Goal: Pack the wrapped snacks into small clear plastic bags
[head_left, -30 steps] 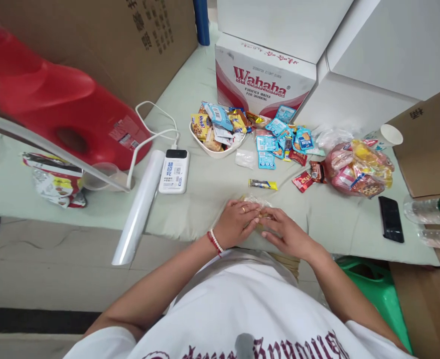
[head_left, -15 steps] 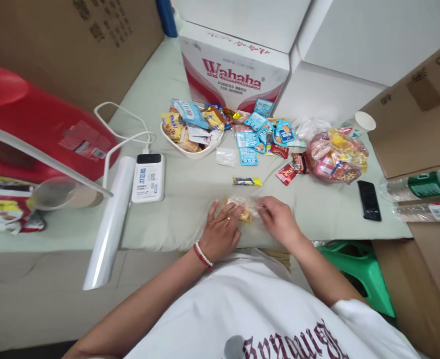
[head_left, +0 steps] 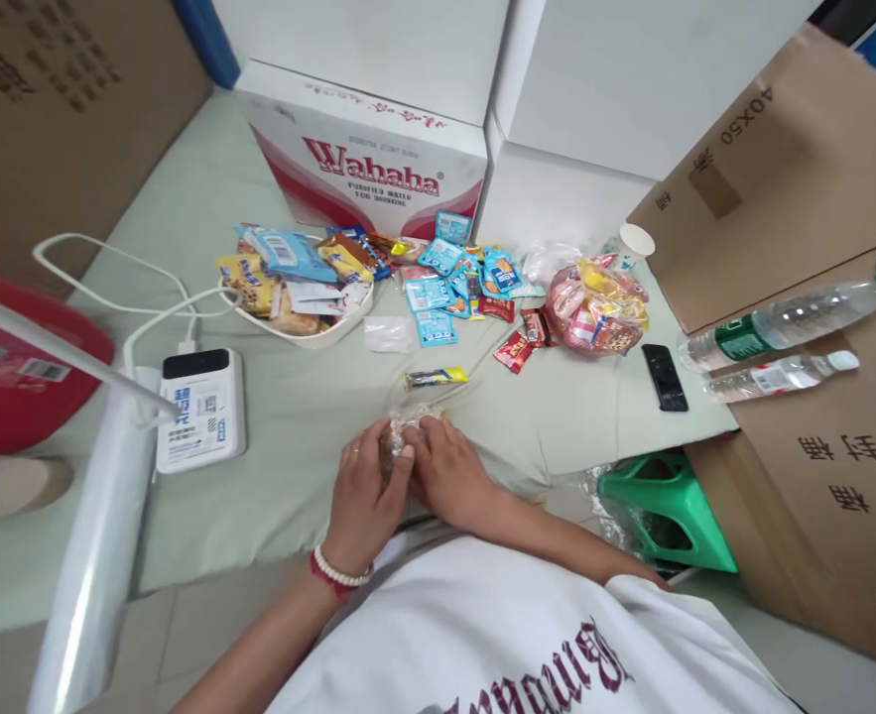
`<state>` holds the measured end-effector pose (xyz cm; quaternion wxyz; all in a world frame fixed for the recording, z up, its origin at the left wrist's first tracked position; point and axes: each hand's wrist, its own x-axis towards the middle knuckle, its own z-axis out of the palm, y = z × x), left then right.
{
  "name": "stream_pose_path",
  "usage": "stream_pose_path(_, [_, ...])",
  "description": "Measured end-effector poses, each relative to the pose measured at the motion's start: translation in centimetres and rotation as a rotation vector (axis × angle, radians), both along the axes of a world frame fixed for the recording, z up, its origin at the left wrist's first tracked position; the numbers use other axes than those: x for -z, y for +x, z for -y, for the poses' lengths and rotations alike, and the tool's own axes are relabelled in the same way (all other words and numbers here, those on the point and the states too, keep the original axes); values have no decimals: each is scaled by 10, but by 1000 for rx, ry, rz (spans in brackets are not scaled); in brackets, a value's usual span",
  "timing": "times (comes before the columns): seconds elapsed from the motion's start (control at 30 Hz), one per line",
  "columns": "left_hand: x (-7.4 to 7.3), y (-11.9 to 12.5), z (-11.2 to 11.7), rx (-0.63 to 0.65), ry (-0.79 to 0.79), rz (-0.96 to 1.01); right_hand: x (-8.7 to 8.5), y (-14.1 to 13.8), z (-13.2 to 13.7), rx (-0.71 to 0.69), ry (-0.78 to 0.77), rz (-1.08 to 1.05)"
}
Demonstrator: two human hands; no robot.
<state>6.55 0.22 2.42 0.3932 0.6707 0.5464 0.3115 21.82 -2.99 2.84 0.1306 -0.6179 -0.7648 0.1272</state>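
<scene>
My left hand (head_left: 369, 483) and my right hand (head_left: 450, 470) come together at the table's front edge. Their fingers are closed round a crinkled clear plastic bundle (head_left: 410, 415). What lies inside it is mostly hidden by my fingers and the shiny film. On my left wrist are a white bead bracelet and a red one. Just beyond the bundle is a narrow yellow and dark packet (head_left: 436, 377), touched by neither hand. Behind that lie a small clear wrapper (head_left: 388, 334) and several blue snack packets (head_left: 429, 294).
At the back left stands a white bowl (head_left: 322, 338) full of snack packets. A tied bag of snacks (head_left: 597, 307), a phone (head_left: 665, 377) and a paper cup (head_left: 636, 240) are on the right. A power bank (head_left: 200, 412) and a long white roll (head_left: 91, 555) lie left.
My right hand has moved in beside my left, and the loose clear film with something yellow inside is now gathered into a bundle between them. The view has swung right.
</scene>
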Motion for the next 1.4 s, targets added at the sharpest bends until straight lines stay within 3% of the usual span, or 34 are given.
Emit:
stream_pose_path(0.13, [-24,9,8,1,-226,337,-2,19,-5,87,54,-33])
stream_pose_path(0.2, [-33,5,7,14,-305,466,-16,52,-4,128,113,-181])
stream_pose_path(0.27, [-35,-4,3,18,-359,501,-40,99,0,255,196,-357])
stream_pose_path(0.4, [-21,-21,-5,-68,-402,421,-100,213,-1,546,461,-442])
stream_pose_path(0.5, [-7,-27,-4,-102,-434,351,-131,279,-19,548,453,-272])
stream_pose_path(0.57, [-3,-26,-1,-93,-434,300,-138,302,-39,477,368,-123])
stream_pose_path(0.7, [-1,-22,2,-68,-407,247,-125,312,-81,314,263,142])
stream_pose_path(0.87, [0,-22,3,-80,-402,222,-102,311,-109,362,193,291])
stream_pose_path(1.0, [3,-23,5,-62,-388,207,-84,306,-105,498,261,285])
stream_pose_path(1.17, [16,-24,6,-43,-315,110,-65,295,-89,530,293,359])
stream_pose_path(1.27, [25,-26,9,-8,-250,55,-64,298,-81,521,337,373])
stream_pose_path(1.4, [27,-30,12,39,-163,4,-75,291,-72,513,387,393])
